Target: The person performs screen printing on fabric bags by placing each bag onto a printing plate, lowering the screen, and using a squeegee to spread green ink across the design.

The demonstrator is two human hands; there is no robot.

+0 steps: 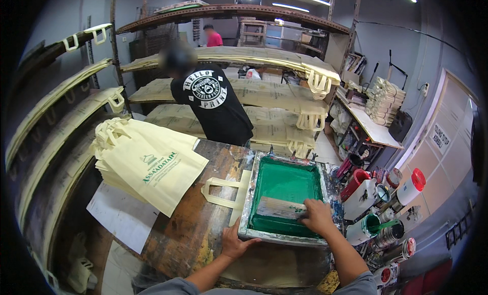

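A screen printing frame (245, 209) lies on the table in front of me, its mesh covered with green ink (290, 175). Against its near left corner is my left hand (235, 242), with the thumb along the near edge and the fingers by the left side. My right hand (317, 217) is closed on the right end of a wooden squeegee (279, 207), which lies across the inked mesh. From under the frame's left side sticks out a cream cloth bag (238, 198), its handle loop flat on the table.
Left on the worktable (188, 226) lie a pile of printed cream bags (152, 163) and a white sheet (122, 213). Ink tubs (362, 229) crowd the right side. Bag-laden racks (284, 94) stand behind; a person in a black shirt (213, 101) is across the table.
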